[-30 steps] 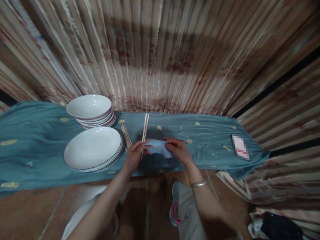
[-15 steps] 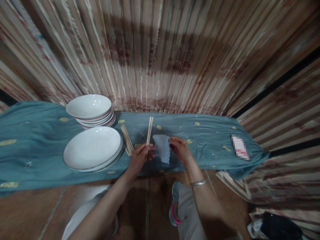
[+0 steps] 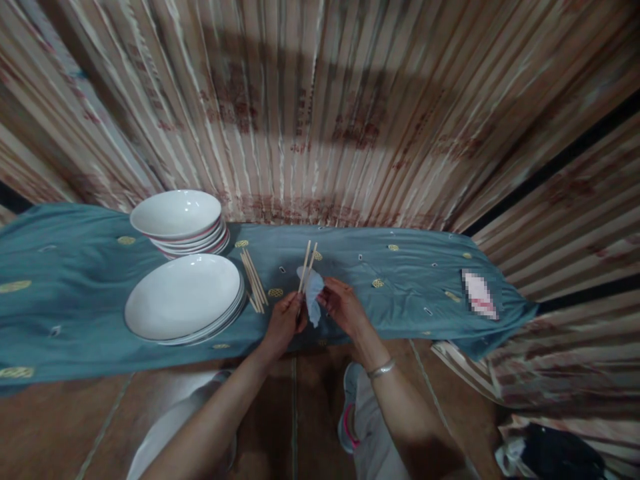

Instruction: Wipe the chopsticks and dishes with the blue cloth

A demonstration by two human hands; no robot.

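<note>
A pair of wooden chopsticks (image 3: 306, 263) stands upright in my left hand (image 3: 284, 321), whose fingers are closed round the lower ends. My right hand (image 3: 345, 308) pinches a thin whitish-blue tissue (image 3: 313, 297) with a wavy edge. The tissue is bunched against the chopsticks, partly behind them. Just left of my left hand, several more chopsticks (image 3: 254, 281) lie loose on the cloth, beside a stack of white oval plates (image 3: 185, 297).
Behind the plates stands a stack of white bowls (image 3: 176, 213). A teal cloth with yellow prints (image 3: 410, 287) covers the narrow table. A blurred pink-and-white packet (image 3: 479, 293) lies at its right end. A striped, pleated curtain (image 3: 320, 133) hangs right behind.
My right hand has moved left, bringing the tissue up against the chopsticks and crumpling it. The tips of the chopsticks have spread apart and tilted slightly right.
</note>
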